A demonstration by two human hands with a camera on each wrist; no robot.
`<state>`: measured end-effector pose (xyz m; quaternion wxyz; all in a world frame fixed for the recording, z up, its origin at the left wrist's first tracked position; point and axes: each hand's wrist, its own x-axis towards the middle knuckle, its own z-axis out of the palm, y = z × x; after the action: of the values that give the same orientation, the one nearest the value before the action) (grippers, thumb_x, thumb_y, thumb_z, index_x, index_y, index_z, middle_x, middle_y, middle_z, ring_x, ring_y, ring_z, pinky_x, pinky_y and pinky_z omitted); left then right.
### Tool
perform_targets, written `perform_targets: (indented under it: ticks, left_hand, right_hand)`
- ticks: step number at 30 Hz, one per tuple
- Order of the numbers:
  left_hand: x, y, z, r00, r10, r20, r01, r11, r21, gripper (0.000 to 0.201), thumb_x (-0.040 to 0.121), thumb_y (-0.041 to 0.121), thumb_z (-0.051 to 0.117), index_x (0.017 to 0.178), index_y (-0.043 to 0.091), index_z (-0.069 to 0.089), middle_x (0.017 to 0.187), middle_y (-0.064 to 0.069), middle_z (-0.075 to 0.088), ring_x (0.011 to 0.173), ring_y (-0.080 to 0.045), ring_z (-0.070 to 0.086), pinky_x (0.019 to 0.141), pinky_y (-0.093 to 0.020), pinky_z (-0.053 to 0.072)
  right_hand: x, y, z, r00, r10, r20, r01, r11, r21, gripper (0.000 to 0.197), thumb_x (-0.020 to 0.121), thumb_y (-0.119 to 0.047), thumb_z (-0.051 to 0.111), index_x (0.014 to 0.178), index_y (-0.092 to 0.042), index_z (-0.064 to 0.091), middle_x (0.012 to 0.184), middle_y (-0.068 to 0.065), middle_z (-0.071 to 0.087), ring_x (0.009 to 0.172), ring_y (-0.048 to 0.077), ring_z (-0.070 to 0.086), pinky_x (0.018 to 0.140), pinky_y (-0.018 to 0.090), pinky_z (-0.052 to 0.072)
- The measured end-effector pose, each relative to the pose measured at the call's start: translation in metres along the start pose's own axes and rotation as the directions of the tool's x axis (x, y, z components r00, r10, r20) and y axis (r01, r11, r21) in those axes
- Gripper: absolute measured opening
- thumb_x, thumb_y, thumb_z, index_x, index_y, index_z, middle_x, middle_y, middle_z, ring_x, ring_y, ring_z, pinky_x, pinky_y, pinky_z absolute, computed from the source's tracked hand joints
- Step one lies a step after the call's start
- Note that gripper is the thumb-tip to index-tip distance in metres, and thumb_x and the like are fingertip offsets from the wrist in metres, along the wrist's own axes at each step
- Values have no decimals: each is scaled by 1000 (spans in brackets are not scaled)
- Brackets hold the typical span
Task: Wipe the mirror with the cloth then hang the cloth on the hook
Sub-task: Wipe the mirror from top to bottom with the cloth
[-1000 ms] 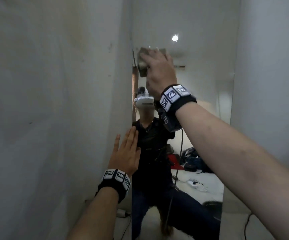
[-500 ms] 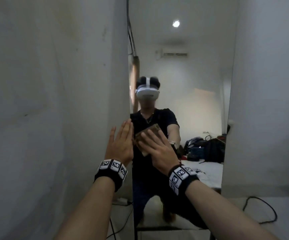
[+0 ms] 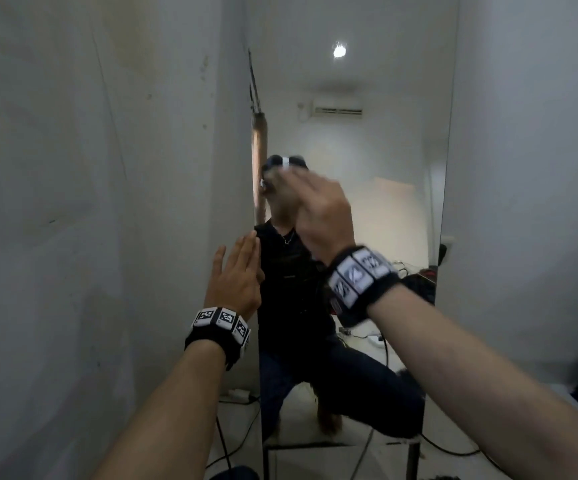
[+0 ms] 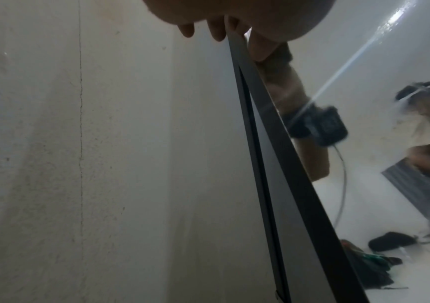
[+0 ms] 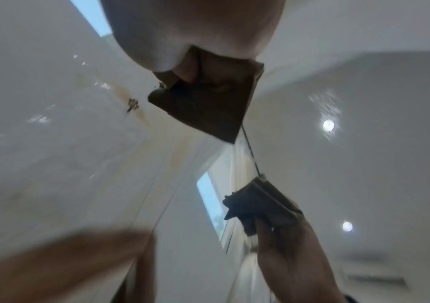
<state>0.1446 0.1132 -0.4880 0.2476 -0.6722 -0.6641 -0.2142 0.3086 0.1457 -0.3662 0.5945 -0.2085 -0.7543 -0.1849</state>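
Observation:
A tall mirror (image 3: 367,202) leans in a white corner; its dark left frame edge (image 4: 273,143) runs down the left wrist view. My right hand (image 3: 315,209), blurred by motion, presses a brown cloth (image 3: 275,183) flat against the glass at the height of my reflected head. From the right wrist, the folded cloth (image 5: 208,106) sticks out from under the palm (image 5: 195,30), with its reflection below. My left hand (image 3: 239,271) rests on the mirror's left edge with fingers straight and upright; its fingertips (image 4: 216,32) straddle the frame.
White walls close in on both sides of the mirror. Black cables (image 3: 232,445) and a white power strip (image 3: 239,393) lie on the floor at the mirror's base. The glass reflects me crouching, plus bags and cables behind.
The right hand swept the cloth from the mirror's top down to chest height, then back up to head height. The left hand stayed on the mirror's left edge.

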Motion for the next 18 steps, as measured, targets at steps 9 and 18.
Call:
perform_targets:
  ticks: [9,18]
  left_hand:
    - [4,-17,-5,994,106,9,-106,994,40,76,73,3,44,148,5,36,156,-9,36,141,-27,39,114,-49,28]
    - [2,-5,7,1000,31,-3,-31,999,-34,66,87,17,34,151,3,26,162,-9,21,144,-27,30,113,-50,29]
  right_hand:
    - [-83,12,61,900,96,425,31,959,-283,56,85,-13,37,139,-21,50,152,6,39,143,30,30,116,56,19]
    - [-281,-30,55,764,48,643,68,986,-155,53,81,-13,44,132,-20,58,149,2,44,140,25,36,114,52,19]
